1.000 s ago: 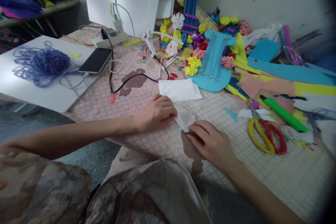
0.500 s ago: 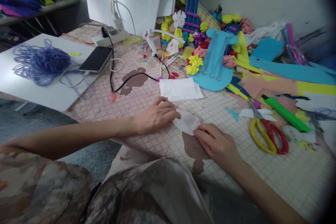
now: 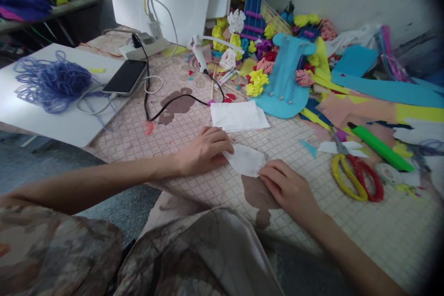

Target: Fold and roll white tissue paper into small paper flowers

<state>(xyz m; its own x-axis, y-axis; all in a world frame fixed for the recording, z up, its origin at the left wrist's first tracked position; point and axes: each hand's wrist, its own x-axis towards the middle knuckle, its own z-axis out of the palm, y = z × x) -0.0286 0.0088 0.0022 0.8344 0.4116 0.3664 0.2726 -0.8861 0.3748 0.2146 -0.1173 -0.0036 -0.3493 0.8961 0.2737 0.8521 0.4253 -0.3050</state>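
Observation:
A small white piece of paper (image 3: 245,160) with rounded edges stretches between my hands, low over the table's front part. My left hand (image 3: 208,150) is closed, with thumb and fingertips on the paper's left end. At its right end, my right hand (image 3: 286,185) pinches the lower corner. Just beyond the paper lies a small stack of white paper sheets (image 3: 237,116). Scissors (image 3: 355,173) with one yellow and one red handle rest to the right of my right hand, beside a green box cutter (image 3: 381,148).
A white hot glue gun (image 3: 198,54) stands behind, its black cord crossing the table. On the left are a phone (image 3: 125,77) and purple yarn (image 3: 53,82) on a white board. Blue guitar-shaped craft (image 3: 286,83), crepe paper flowers and paper scraps fill the back right.
The paper between my hands is spread flatter and shows more of its surface. My left fingers have drawn slightly back to the left.

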